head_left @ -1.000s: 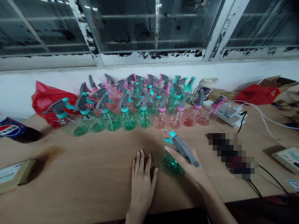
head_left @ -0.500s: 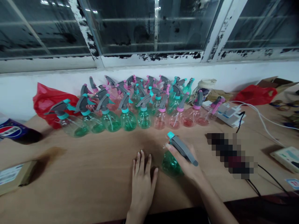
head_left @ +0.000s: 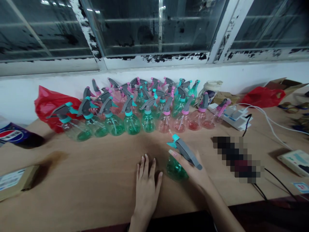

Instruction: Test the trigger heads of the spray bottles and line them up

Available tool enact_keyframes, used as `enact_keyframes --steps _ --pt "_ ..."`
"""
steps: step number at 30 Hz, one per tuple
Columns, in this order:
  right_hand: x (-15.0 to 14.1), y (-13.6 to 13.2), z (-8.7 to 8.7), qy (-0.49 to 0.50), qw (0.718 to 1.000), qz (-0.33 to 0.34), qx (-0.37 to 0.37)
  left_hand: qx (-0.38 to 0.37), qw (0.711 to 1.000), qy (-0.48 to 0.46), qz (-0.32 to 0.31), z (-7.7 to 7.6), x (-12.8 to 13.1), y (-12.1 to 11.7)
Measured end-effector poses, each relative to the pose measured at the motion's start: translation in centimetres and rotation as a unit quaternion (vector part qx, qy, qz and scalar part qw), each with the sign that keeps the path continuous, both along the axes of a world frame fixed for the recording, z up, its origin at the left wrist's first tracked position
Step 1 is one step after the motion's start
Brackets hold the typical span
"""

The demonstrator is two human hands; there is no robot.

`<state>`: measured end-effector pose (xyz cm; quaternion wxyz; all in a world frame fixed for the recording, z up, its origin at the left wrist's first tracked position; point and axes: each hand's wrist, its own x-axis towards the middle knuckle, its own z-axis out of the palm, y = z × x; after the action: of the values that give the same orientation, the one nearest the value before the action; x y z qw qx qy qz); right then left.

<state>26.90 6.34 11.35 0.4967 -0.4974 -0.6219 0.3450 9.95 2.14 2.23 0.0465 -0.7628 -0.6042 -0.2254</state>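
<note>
A green spray bottle [head_left: 176, 169] with a grey and teal trigger head stands on the wooden table [head_left: 79, 180] in front of me. My right hand [head_left: 193, 170] is wrapped round its neck, one finger lying on the trigger. Beside it, my left hand [head_left: 146, 185] lies flat on the table with fingers stretched out, holding nothing. Behind them stand several rows of green and pink spray bottles [head_left: 131, 109] near the wall.
A red plastic bag [head_left: 49, 103] lies at the back left, another red bag [head_left: 263, 96] at the back right. A white power strip [head_left: 235, 116] with cables, a blue Pepsi pack [head_left: 12, 135] and a small cardboard box [head_left: 16, 180] also lie on the table.
The trigger head of the held bottle went down and came back a little under my right finger. My left hand stayed flat. The view shifted slightly.
</note>
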Motion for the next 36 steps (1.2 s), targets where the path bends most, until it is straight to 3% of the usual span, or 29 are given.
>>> enact_keyframes --steps 5,10,17,23,26,30,36 --pt "-0.1 0.1 -0.1 0.010 1.000 -0.004 -0.020 0.000 1.000 -0.007 0.004 0.1 0.0 0.0" --pt "-0.9 0.6 0.4 0.061 0.997 0.048 0.000 0.003 1.000 -0.013 0.004 -0.2 0.0 0.0" --pt "-1.8 0.4 0.6 0.042 0.998 0.031 0.025 -0.005 1.000 -0.018 -0.004 -0.5 -0.3 -0.1" --pt "-2.5 -0.2 0.6 0.032 0.995 0.083 0.039 -0.111 0.986 -0.103 -0.068 1.5 -2.3 -1.7" --pt "-4.2 -0.8 0.8 0.031 0.994 0.092 0.049 -0.148 0.969 -0.189 -0.049 2.6 -2.9 -3.3" --pt "-8.1 -2.1 1.0 0.061 0.988 0.119 0.072 -0.093 0.961 -0.262 -0.006 3.6 -3.2 -5.0" --pt "-14.6 -2.2 0.6 0.086 0.971 0.191 0.112 -0.050 0.969 -0.224 0.090 6.3 -6.6 -5.6"
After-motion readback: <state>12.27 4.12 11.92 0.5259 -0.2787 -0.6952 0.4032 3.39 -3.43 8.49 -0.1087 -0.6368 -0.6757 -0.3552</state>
